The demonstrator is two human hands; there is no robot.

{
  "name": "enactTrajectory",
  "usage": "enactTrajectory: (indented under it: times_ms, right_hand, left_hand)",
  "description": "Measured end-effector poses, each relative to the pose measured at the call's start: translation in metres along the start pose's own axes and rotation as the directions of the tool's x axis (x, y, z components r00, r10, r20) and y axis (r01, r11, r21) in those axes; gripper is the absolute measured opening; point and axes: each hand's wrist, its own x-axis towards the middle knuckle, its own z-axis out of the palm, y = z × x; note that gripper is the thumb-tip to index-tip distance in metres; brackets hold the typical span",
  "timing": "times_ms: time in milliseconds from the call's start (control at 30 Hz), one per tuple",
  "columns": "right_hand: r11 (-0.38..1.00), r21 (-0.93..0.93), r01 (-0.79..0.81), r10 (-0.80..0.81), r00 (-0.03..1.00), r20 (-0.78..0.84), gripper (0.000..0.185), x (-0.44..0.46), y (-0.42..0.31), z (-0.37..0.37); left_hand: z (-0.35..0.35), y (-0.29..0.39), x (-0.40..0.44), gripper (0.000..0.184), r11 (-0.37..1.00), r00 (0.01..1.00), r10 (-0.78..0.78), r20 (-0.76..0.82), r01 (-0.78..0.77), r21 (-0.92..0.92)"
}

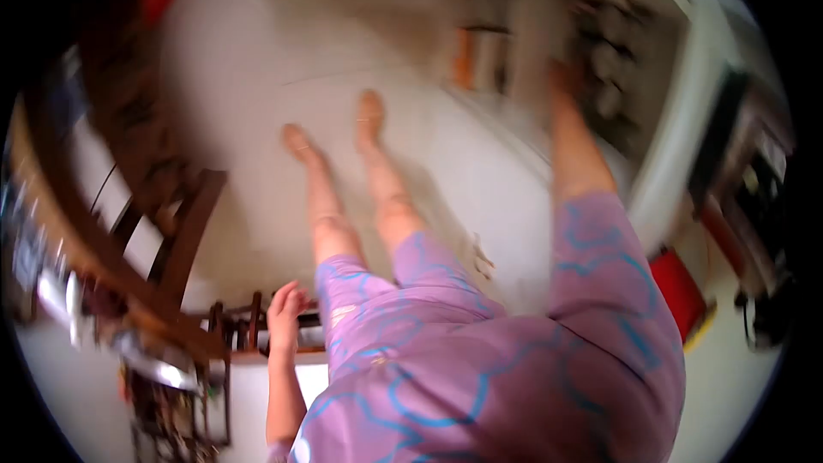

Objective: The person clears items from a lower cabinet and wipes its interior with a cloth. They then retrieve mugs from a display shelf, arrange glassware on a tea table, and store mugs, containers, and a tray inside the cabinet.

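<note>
My left hand (286,315) hangs beside my hip, near the purple shorts (377,291) with blue wavy lines. Its fingers are loosely bent and slightly apart, with nothing visible in them. On the other side, my right arm is stretched forward, and my right hand (561,81) is smeared by motion. It is nearest to a low shelf unit (531,51), in front of or over it; contact cannot be made out. Blurred pale round items (610,77) lie beyond that hand, and an orange upright object (465,58) stands to its left.
A brown wooden table edge (111,257) curves along the left, with wooden chair parts (193,231) beside it. Pale floor (257,223) lies under my feet. A red object (679,291) is at the right, below a dark piece of furniture (729,231).
</note>
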Motion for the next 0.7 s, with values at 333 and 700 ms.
enactTrajectory:
  times_ms: [333, 700]
  right_hand:
    - [0.97, 0.194, -0.147, -0.049, 0.663, 0.747, 0.043, -0.131, -0.101, -0.032]
    - [0.866, 0.403, 0.295, -0.418, -0.015, 0.908, 0.039, -0.296, -0.195, -0.124]
  left_hand:
    - [0.009, -0.009, 0.007, 0.046, 0.955, 0.96, 0.268, 0.087, -0.276, 0.105]
    - [0.01, -0.132, -0.061, 0.076, 0.683, 0.745, -0.178, 0.642, 0.564, -0.465]
